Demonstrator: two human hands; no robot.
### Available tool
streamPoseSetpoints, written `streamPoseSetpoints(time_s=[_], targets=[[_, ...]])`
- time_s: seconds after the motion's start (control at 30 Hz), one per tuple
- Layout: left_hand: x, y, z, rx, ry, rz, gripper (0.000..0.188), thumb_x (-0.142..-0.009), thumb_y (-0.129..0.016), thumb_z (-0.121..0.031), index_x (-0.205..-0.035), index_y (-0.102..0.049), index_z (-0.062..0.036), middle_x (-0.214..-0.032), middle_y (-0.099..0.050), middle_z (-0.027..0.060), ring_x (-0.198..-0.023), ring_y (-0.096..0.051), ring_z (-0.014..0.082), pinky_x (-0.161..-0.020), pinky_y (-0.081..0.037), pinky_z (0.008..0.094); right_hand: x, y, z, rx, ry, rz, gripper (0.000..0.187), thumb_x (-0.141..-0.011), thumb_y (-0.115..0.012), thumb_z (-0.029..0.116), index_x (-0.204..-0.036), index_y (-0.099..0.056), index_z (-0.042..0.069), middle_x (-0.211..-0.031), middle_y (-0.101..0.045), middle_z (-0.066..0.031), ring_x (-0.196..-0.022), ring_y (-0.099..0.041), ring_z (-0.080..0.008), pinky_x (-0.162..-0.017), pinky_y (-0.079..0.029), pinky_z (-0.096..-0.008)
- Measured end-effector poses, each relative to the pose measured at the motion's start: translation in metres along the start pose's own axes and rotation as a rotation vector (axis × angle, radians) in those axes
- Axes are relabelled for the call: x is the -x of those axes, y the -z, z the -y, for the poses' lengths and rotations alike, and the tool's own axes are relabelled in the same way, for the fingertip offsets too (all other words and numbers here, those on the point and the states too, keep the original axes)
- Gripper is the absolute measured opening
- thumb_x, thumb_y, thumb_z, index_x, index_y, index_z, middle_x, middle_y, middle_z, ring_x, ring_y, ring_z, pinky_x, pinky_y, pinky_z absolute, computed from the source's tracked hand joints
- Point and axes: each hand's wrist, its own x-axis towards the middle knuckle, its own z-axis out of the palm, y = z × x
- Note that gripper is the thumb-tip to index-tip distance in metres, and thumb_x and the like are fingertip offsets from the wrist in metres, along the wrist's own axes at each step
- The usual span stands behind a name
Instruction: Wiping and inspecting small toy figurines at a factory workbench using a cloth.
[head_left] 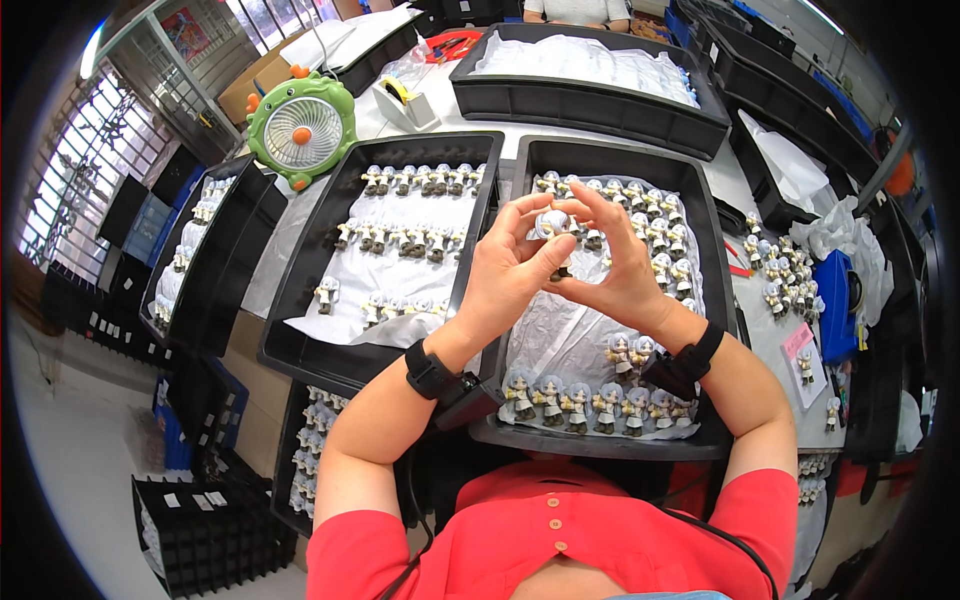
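Observation:
Between my two hands I hold a small figurine (pixel 552 226) with pale hair, above the right-hand black tray (pixel 600 446). My left hand (pixel 508 262) is closed on it, thumb and fingers at its head. My right hand (pixel 622 262) grips it too, the index finger over the top and the thumb low by its base. Part of the figurine is covered by my fingers. Below, rows of like figurines (pixel 578 405) stand on white sheeting in the tray. The left-hand black tray (pixel 300 345) holds several more rows of figurines (pixel 400 240).
A green fan (pixel 302 130) and a tape dispenser (pixel 408 104) stand behind the trays. Another black tray (pixel 590 112) with white sheeting lies at the back. Loose figurines (pixel 785 275), a pink-edged card (pixel 803 366) and a blue object (pixel 836 305) are at the right. A person (pixel 578 12) sits opposite.

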Motion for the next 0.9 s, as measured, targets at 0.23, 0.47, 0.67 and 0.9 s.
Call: streamPoseSetpoints(time_s=[0.23,0.47,0.67,0.9], targets=[[-0.0013,0.0011,-0.0025,0.095,0.046,0.035,0.05,-0.088,-0.062,-0.015,-0.129,-0.038,0.0,-0.116,-0.051,0.01,-0.093,-0.061,0.016,-0.075,-0.052,0.0262,-0.001,0.0008,0.0013,0.012,0.025,-0.015,0.094,-0.058,-0.081,0.012,-0.138,-0.032,0.011,-0.115,-0.054,-0.009,-0.107,-0.05,-0.026,-0.093,-0.041,-0.0377],[-0.0013,0.0023,-0.0048,0.265,0.132,0.101,0.044,-0.094,-0.053,-0.021,-0.131,-0.037,-0.0047,-0.115,-0.055,0.011,-0.096,-0.062,0.0206,-0.078,-0.051,0.0276,-0.0009,0.0008,0.0026,0.016,0.047,-0.039,0.092,-0.059,-0.08,0.013,-0.138,-0.032,0.009,-0.113,-0.052,-0.011,-0.105,-0.05,-0.0259,-0.092,-0.041,-0.0379],[-0.0017,0.0028,-0.0076,0.394,0.171,0.119,0.042,-0.096,-0.048,-0.02,-0.133,-0.035,-0.006,-0.116,-0.055,0.0122,-0.099,-0.062,0.0243,-0.08,-0.052,0.0319,-0.0023,0.0018,0.0043,-0.002,0.045,-0.042,0.091,-0.06,-0.08,0.013,-0.138,-0.032,0.008,-0.113,-0.052,-0.011,-0.102,-0.051,-0.0249,-0.091,-0.042,-0.0367],[-0.0024,0.0052,-0.0012,0.468,0.206,0.126,0.029,-0.097,-0.044,-0.022,-0.121,-0.04,-0.0061,-0.115,-0.055,0.0152,-0.102,-0.06,0.0315,-0.082,-0.053,0.037,0.0,0.0019,-0.0001,0.018,0.017,-0.03,0.093,-0.062,-0.08,0.014,-0.14,-0.028,0.01,-0.118,-0.052,-0.0097,-0.108,-0.053,-0.022,-0.089,-0.042,-0.035]])
